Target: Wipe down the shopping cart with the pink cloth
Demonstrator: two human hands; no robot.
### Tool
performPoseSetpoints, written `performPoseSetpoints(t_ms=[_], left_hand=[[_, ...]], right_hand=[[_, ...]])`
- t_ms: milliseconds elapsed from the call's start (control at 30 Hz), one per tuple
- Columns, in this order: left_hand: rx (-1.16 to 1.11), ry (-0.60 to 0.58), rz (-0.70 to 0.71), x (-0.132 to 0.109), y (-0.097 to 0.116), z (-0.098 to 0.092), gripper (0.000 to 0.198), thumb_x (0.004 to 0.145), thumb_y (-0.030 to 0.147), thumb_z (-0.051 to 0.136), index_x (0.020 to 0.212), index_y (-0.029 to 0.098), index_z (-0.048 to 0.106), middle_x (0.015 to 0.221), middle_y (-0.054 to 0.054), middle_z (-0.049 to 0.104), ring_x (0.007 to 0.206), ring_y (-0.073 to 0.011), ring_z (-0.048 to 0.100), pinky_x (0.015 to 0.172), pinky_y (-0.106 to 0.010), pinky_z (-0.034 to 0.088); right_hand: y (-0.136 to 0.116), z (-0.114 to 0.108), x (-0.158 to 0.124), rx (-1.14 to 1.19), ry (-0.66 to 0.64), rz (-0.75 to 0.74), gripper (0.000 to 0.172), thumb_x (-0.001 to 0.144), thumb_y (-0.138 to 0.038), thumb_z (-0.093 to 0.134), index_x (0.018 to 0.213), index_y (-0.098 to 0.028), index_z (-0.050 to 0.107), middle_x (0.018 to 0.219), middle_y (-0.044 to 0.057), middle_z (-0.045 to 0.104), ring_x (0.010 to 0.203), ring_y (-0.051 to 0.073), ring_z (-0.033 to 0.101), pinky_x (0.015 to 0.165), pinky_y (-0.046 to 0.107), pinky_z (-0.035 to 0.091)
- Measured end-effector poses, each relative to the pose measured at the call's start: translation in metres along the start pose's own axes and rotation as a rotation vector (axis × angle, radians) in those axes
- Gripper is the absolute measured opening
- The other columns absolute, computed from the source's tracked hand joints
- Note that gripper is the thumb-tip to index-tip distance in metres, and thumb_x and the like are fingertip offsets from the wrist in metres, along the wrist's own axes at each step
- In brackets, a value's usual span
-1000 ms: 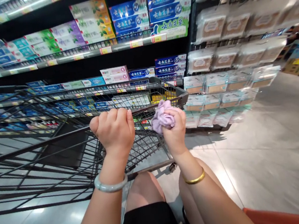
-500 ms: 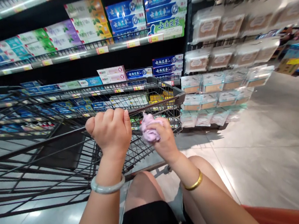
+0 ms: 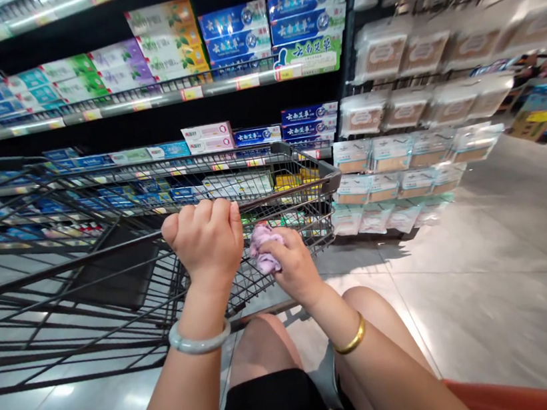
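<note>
A black wire shopping cart point(image 3: 123, 248) stands side-on before my knees. My left hand point(image 3: 206, 241), with a pale bangle at the wrist, is wrapped round the cart's top rail, knuckles upward. Just right of it, my right hand point(image 3: 294, 263) grips a crumpled lilac cloth point(image 3: 266, 249), which bulges out past the thumb and fingers. The cloth is close to the cart's wire side, below the top rail; I cannot tell whether it touches the wires. A gold bangle circles the right wrist.
Behind the cart, shelves hold stacked toothpaste boxes point(image 3: 235, 32) in several colours. Packs of cotton swabs point(image 3: 385, 56) hang on hooks at the right. Grey tiled floor point(image 3: 487, 257) spreads to the right. Something red point(image 3: 510, 395) lies along the lower right edge.
My right hand has moved slightly left and down with the cloth, away from the top rail. My left hand keeps its hold on the rail. The view has shifted a little.
</note>
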State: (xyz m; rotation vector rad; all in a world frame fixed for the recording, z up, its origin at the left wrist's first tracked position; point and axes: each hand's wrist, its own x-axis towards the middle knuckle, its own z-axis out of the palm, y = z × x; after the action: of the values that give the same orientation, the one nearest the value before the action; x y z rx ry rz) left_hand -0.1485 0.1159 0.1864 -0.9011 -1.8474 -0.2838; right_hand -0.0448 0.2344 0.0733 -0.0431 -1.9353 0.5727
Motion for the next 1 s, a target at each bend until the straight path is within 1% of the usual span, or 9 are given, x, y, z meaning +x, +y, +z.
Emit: performPoseSetpoints(t_ms=[67, 167, 233, 433, 567, 667, 833, 900, 1000], left_hand=[[-0.001, 0.001, 0.010, 0.000, -0.001, 0.000, 0.032, 0.102, 0.042, 0.042, 0.079, 0.024, 0.055, 0.077, -0.004, 0.061, 0.083, -0.0251, 0.049, 0.082, -0.044, 0.026], [-0.010, 0.004, 0.012, -0.001, -0.002, 0.001, 0.032, 0.101, 0.042, 0.043, 0.078, 0.023, 0.056, 0.077, -0.005, 0.061, 0.084, -0.0250, 0.050, 0.083, -0.044, 0.027], [-0.031, 0.020, -0.001, -0.003, -0.003, 0.004, 0.031, 0.101, 0.041, 0.045, 0.081, 0.023, 0.060, 0.079, -0.006, 0.062, 0.085, -0.0253, 0.051, 0.085, -0.044, 0.027], [-0.179, 0.145, 0.013, -0.010, -0.004, 0.012, 0.021, 0.098, 0.033, 0.054, 0.102, 0.022, 0.072, 0.103, -0.007, 0.074, 0.096, -0.0254, 0.060, 0.094, -0.045, 0.032], [-0.320, 0.170, 0.054, -0.016, -0.005, 0.003, 0.034, 0.096, 0.024, 0.059, 0.129, 0.024, 0.068, 0.123, -0.007, 0.073, 0.115, -0.0242, 0.062, 0.109, -0.044, 0.035], [-0.408, 0.177, 0.093, -0.024, -0.002, -0.007, 0.042, 0.094, 0.019, 0.059, 0.136, 0.022, 0.064, 0.137, -0.009, 0.067, 0.132, -0.0258, 0.056, 0.118, -0.047, 0.034], [-0.498, 0.133, 0.126, -0.044, 0.008, -0.007, 0.043, 0.092, 0.017, 0.058, 0.134, 0.021, 0.065, 0.133, -0.011, 0.068, 0.131, -0.0262, 0.057, 0.118, -0.048, 0.038], [-0.474, 0.126, 0.101, -0.053, 0.010, -0.002, 0.046, 0.092, 0.018, 0.059, 0.138, 0.019, 0.062, 0.136, -0.013, 0.066, 0.133, -0.0276, 0.056, 0.118, -0.049, 0.038], [-0.432, 0.123, 0.071, -0.065, 0.011, 0.007, 0.050, 0.092, 0.020, 0.060, 0.141, 0.018, 0.060, 0.137, -0.014, 0.065, 0.133, -0.0283, 0.055, 0.118, -0.048, 0.037]], right_hand=[[0.005, -0.004, 0.001, -0.014, 0.020, 0.034, 0.036, 0.076, -0.005, 0.066, 0.103, -0.027, 0.070, 0.120, 0.008, 0.056, 0.113, 0.025, 0.056, 0.098, 0.040, 0.051], [0.018, -0.016, 0.004, -0.020, 0.154, 0.175, 0.029, 0.075, -0.007, 0.066, 0.098, -0.025, 0.069, 0.115, 0.008, 0.055, 0.113, 0.025, 0.057, 0.098, 0.041, 0.051], [0.021, -0.019, 0.004, -0.033, 0.192, 0.212, 0.029, 0.075, -0.006, 0.065, 0.097, -0.024, 0.069, 0.114, 0.008, 0.055, 0.113, 0.025, 0.056, 0.098, 0.042, 0.051], [0.014, -0.012, -0.002, -0.022, -0.037, 0.063, 0.037, 0.072, -0.005, 0.067, 0.102, -0.027, 0.070, 0.119, 0.008, 0.056, 0.114, 0.025, 0.057, 0.098, 0.040, 0.052], [0.032, -0.029, 0.003, -0.056, 0.048, 0.178, 0.035, 0.071, -0.004, 0.066, 0.098, -0.025, 0.070, 0.116, 0.009, 0.055, 0.113, 0.026, 0.057, 0.099, 0.042, 0.051], [0.036, -0.034, 0.001, -0.077, 0.096, 0.233, 0.036, 0.070, -0.003, 0.064, 0.098, -0.024, 0.069, 0.116, 0.010, 0.054, 0.113, 0.026, 0.057, 0.099, 0.044, 0.050], [0.025, -0.022, -0.009, -0.007, -0.055, 0.135, 0.033, 0.072, -0.007, 0.069, 0.099, -0.025, 0.069, 0.115, 0.008, 0.056, 0.111, 0.025, 0.057, 0.097, 0.039, 0.051], [0.029, -0.025, -0.008, -0.022, -0.021, 0.164, 0.031, 0.072, -0.007, 0.068, 0.097, -0.024, 0.069, 0.115, 0.008, 0.056, 0.111, 0.025, 0.057, 0.097, 0.040, 0.050], [0.040, -0.033, -0.007, -0.057, 0.133, 0.272, 0.032, 0.069, -0.003, 0.062, 0.093, -0.023, 0.067, 0.111, 0.008, 0.055, 0.111, 0.025, 0.056, 0.097, 0.041, 0.050]])
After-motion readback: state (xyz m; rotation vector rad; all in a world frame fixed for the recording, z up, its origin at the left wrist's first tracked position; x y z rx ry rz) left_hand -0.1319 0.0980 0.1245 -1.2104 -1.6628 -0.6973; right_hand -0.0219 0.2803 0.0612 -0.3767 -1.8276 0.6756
